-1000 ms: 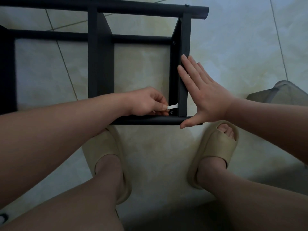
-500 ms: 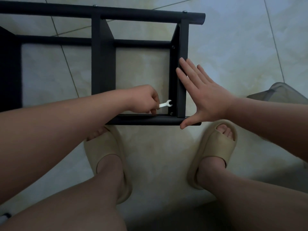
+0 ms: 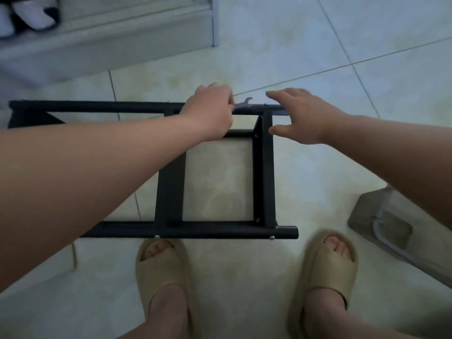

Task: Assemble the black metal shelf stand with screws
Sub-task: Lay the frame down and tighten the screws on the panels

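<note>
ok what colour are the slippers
Beige, plain with no pattern; the slippers show clearly in the head view.

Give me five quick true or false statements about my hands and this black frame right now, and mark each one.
1. The left hand holds a small wrench at the far side of the black frame. True.
2. The right hand grips a screwdriver. False: its fingers are spread and hold nothing.
3. The frame stands upright against a wall. False: it lies flat on the tiled floor.
4. Screw heads show on the frame's near bar. True.
5. The person is barefoot. False: both feet wear beige slippers.
</note>
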`<state>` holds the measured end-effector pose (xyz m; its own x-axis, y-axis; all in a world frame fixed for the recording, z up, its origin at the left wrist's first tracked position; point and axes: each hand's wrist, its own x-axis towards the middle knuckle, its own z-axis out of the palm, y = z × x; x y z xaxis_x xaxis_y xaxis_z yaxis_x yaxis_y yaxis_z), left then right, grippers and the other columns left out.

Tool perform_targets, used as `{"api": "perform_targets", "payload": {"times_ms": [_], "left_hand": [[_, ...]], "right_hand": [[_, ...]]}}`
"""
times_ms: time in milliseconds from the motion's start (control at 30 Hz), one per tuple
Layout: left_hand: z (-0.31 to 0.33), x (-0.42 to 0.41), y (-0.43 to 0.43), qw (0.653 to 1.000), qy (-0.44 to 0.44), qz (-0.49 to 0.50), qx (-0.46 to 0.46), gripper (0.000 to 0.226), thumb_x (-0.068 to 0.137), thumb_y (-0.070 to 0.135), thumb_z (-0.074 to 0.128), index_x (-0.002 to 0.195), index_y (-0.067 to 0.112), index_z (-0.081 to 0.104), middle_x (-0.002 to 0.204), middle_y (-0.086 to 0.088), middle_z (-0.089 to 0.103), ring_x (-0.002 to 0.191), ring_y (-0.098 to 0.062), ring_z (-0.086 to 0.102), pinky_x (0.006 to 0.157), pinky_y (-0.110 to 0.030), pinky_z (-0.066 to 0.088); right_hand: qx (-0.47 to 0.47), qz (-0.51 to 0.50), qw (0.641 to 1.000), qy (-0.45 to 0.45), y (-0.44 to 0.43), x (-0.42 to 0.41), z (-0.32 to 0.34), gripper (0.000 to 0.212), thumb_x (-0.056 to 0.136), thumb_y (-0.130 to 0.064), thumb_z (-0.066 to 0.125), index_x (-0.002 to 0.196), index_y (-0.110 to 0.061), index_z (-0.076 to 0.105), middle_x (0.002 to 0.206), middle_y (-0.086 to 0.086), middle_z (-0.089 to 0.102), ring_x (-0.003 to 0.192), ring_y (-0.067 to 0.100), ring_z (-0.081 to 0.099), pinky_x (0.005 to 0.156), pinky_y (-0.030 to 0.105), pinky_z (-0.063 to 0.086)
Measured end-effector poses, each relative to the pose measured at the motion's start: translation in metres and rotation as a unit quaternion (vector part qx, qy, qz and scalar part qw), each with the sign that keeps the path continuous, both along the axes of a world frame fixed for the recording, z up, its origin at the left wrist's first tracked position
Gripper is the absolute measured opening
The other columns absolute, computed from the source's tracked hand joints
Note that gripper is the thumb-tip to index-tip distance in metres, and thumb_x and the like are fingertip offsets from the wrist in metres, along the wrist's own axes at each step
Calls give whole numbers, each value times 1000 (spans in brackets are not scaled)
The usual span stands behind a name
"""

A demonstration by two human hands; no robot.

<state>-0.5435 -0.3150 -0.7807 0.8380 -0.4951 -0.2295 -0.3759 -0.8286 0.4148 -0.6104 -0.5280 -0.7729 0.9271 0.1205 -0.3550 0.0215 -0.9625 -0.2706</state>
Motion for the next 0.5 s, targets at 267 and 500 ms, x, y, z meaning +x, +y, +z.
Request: {"api": "perform_targets", "payload": {"times_ms": [267,500], "left_hand": [[-39,53,-24,990,103,22,92,20,102,15,37,118,7,46,111,-13,62,98,-34,58,82,-42,47],[-6,35,-15,989,140,25,33,9,103,16,38,108,11,44,101,-10,62,85,-25,56,60,-33,34]], "right_hand": [[-26,-49,990,126,-4,51,-29,79,81,-51,79,147,-24,45,127,4,57,108,28,50,86,37,42],[-10,-47,996,75,2,20,5,72,74,-53,84,131,-21,53,116,0,55,107,25,51,87,35,41]]}}
